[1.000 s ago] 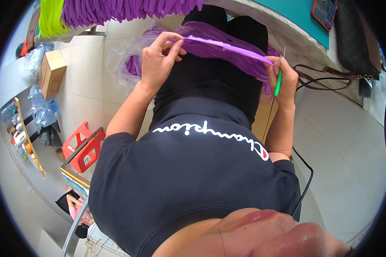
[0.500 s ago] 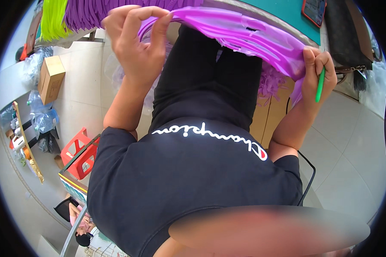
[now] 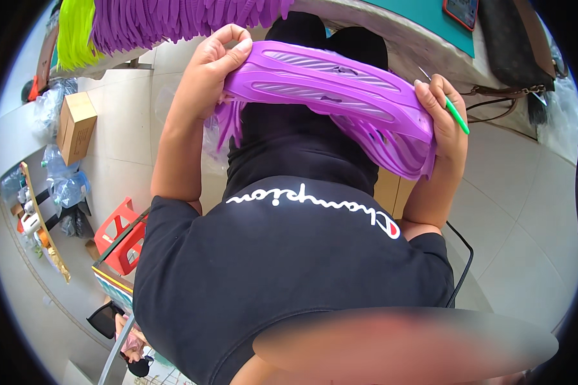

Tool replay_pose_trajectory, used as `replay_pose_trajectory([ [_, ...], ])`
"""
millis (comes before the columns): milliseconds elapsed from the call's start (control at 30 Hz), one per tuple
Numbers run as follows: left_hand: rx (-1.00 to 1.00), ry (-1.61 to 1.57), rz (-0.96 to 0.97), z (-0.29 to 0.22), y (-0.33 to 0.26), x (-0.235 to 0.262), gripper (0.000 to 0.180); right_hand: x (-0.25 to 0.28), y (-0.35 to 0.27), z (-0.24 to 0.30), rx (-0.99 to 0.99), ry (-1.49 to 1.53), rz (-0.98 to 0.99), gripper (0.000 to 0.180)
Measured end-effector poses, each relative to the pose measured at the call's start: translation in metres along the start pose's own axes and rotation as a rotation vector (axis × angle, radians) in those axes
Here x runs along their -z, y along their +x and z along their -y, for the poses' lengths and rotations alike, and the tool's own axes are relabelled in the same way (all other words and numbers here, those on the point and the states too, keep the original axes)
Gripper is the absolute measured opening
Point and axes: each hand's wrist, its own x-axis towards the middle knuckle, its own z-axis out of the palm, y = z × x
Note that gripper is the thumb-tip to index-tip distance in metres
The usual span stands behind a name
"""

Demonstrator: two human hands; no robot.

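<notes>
**Purple moulded sheet, held at both ends**

Item: purple moulded sheet [image 3: 331, 86], flexible, with long ribbed slots and cut-outs; folded or doubled so that a lower layer hangs under the upper one. Position: raised in front of the person's chest, above the black trousers, running from upper left down to the right.

Left hand [image 3: 215, 67]: closed on the sheet's left end, thumb and forefinger pinched together over the edge.

Right hand [image 3: 440, 112]: clamped on the sheet's right end, fingers curled over the top; the same hand also carries a green pen [image 3: 456, 115], which sticks out past the knuckles.

Wearer: black short-sleeved shirt [image 3: 289, 269] with white lettering across it.

Surroundings: purple fringed pieces [image 3: 173, 19] hanging along the top edge, with a yellow-green piece [image 3: 76, 32] beside them at left. Cardboard box [image 3: 76, 125] on the pale tiled floor, left. Red plastic stool [image 3: 119, 234] lower left. Brown bag with straps [image 3: 514, 45] at upper right, by a teal-topped table [image 3: 424, 25].
</notes>
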Motion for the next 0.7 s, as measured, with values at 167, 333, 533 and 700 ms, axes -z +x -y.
replay_pose_trajectory([
  [167, -0.027, 0.074, 0.025, -0.001, 0.001, 0.004, 0.013, 0.01, 0.003, -0.009, 0.08, -0.1, 0.006, 0.039],
  [333, -0.43, 0.622, -0.137, -0.018, 0.008, -0.004, 0.011, 0.005, 0.012, 0.003, 0.481, -0.453, -0.175, 0.038],
  [533, -0.637, 0.832, -0.383, -0.084, -0.041, -0.01, 0.009, -0.019, -0.027, 0.047, 0.696, -0.286, -0.215, 0.044],
  [700, -0.808, 0.721, -0.469, -0.112, -0.077, -0.015, 0.012, -0.035, -0.059, 0.038, 0.775, -0.085, -0.096, 0.037],
])
